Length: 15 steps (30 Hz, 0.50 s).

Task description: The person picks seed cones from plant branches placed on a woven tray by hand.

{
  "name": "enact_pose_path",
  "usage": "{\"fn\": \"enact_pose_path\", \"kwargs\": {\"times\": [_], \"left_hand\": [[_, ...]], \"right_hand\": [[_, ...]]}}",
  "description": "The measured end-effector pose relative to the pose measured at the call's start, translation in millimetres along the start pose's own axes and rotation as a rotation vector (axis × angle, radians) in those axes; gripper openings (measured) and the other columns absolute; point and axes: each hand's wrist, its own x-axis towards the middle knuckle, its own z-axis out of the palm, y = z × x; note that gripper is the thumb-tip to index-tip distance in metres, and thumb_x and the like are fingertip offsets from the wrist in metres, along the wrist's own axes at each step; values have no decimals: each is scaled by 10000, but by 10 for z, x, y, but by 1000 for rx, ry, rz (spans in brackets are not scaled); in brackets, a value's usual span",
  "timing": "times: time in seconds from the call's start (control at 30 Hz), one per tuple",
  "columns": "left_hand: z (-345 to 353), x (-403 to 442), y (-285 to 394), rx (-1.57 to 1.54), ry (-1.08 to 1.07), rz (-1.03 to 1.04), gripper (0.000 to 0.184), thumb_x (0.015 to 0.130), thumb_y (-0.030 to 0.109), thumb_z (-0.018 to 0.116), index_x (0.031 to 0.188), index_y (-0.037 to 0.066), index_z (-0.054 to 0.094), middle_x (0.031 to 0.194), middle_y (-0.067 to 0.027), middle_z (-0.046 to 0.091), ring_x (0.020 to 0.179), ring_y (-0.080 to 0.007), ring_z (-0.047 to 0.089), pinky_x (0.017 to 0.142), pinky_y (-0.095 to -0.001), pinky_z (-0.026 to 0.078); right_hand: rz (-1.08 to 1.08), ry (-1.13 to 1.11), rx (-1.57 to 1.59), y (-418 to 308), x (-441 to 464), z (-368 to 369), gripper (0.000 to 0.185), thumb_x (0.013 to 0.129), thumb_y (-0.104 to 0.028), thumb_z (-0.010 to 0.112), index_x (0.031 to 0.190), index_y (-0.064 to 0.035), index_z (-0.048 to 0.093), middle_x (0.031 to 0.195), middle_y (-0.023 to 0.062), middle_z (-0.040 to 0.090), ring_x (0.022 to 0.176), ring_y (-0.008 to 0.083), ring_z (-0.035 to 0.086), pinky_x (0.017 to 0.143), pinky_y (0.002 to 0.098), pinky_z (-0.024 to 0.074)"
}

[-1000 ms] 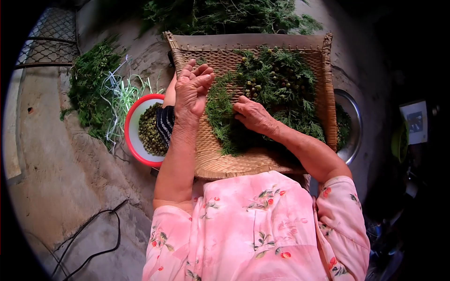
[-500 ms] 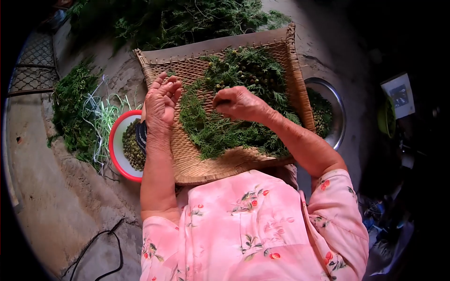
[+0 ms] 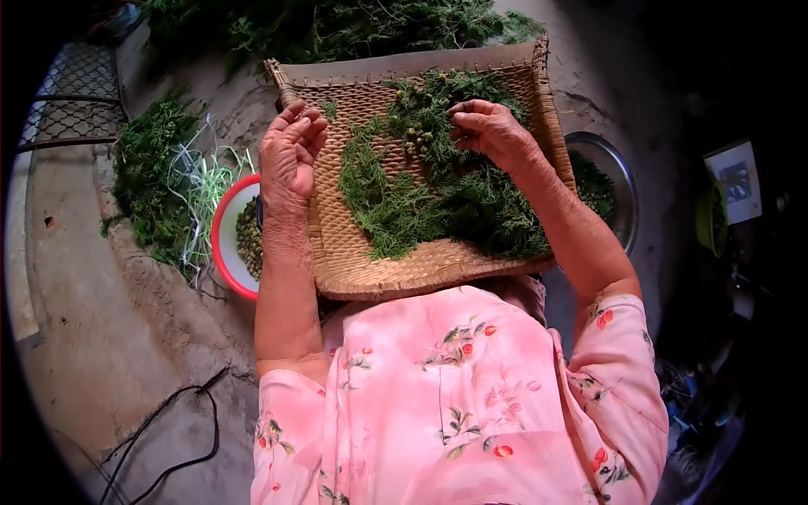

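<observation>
My left hand (image 3: 293,153) is raised over the left rim of a woven wicker tray (image 3: 337,244). Its palm faces up, the fingers are loosely curled and apart, and I see nothing in it. My right hand (image 3: 495,133) is over the tray's right half, fingers bent together in a pinch; whatever is between them is hidden. Below and around it lie feathery green conifer sprigs (image 3: 492,210). A cluster of small round green cones (image 3: 417,138) shows just left of my right hand. One small loose sprig (image 3: 329,109) lies near my left fingertips.
A red-rimmed white basin (image 3: 220,244) holding small green cones stands left, partly behind my forearm. At right is a metal basin (image 3: 629,198) with cones and greenery. Branches (image 3: 337,29) lie beyond the tray, with another pile (image 3: 156,172) beside pale plastic strips (image 3: 200,185). A black cable (image 3: 210,429) crosses the floor.
My right hand has moved away and to the right across the sprigs, uncovering the tray's middle and the cone cluster. My left hand stays near the left rim. The whole view has shifted slightly.
</observation>
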Motion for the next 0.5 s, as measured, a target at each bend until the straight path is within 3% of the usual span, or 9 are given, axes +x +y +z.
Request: {"fn": "enact_pose_path", "kwargs": {"times": [0.03, 0.13, 0.17, 0.23, 0.27, 0.3, 0.37, 0.4, 0.5], "left_hand": [[0, -42, 2, 3, 2, -2, 273, 854, -6, 537, 1125, -4, 505, 958, -93, 607, 821, -175, 619, 736, -271, 528], [-33, -185, -32, 638, 39, 427, 238, 820, 33, 590, 1057, 11, 591, 957, -76, 619, 818, -160, 613, 715, -255, 511], [-49, -254, -26, 639, 38, 428, 238, 820, 33, 590, 1057, 11, 591, 957, -76, 619, 818, -160, 613, 715, -255, 511], [-63, -409, 6, 1193, 190, 711, 268, 807, 46, 599, 1074, 30, 591, 993, -85, 609, 856, -180, 612, 749, -266, 497], [-257, -338, -75, 1271, 200, 836, 291, 804, 76, 609, 1092, 38, 584, 999, -101, 600, 851, -200, 615, 777, -277, 488], [-363, -332, -117, 1270, 201, 840, 291, 804, 76, 609, 1092, 38, 584, 999, -101, 600, 851, -200, 615, 777, -277, 488], [-467, -349, -163, 1193, 118, 510, 294, 820, 90, 597, 1108, 35, 578, 1047, -109, 594, 901, -211, 610, 799, -292, 483], [-409, -452, -135, 933, 41, 268, 315, 838, 102, 579, 1147, 45, 559, 1148, -120, 565, 995, -225, 585, 840, -314, 470], [-400, -544, -139, 901, -5, 238, 358, 853, 132, 570, 1204, 75, 528, 1220, -136, 530, 1064, -241, 557, 881, -322, 451]], "right_hand": [[2, 0, 3, 34, 0, -12, 178, 831, -129, 615, 973, -22, 598, 804, 47, 593, 692, 150, 595, 632, 307, 526], [-69, 34, -386, 109, 1, -40, 169, 833, -129, 599, 952, -12, 623, 705, 42, 591, 621, 96, 557, 545, 255, 474], [-79, 42, -569, 156, 14, -25, 201, 815, -126, 603, 975, -7, 620, 705, 100, 608, 656, 187, 601, 585, 320, 502], [-465, 20, -1229, 372, 47, -13, 232, 794, -114, 615, 978, 23, 586, 770, 150, 610, 740, 258, 618, 654, 370, 505], [-315, 2, -1433, 485, 67, 32, 256, 759, -82, 610, 994, 18, 588, 864, 210, 608, 887, 355, 597, 762, 417, 489], [-237, 18, -1413, 588, 13, 93, 238, 754, -70, 595, 984, -13, 609, 908, 191, 613, 934, 367, 576, 780, 432, 480], [-296, -342, -1499, 518, -149, 287, 231, 746, -83, 598, 968, -24, 620, 906, 191, 608, 917, 354, 585, 763, 427, 482], [-299, -344, -1502, 440, -233, 377, 231, 746, -83, 598, 968, -24, 620, 906, 191, 608, 917, 354, 585, 763, 427, 482], [-235, -390, -1433, 297, -341, 496, 243, 685, -34, 553, 912, -10, 637, 928, 193, 617, 942, 342, 579, 791, 390, 484]]}}
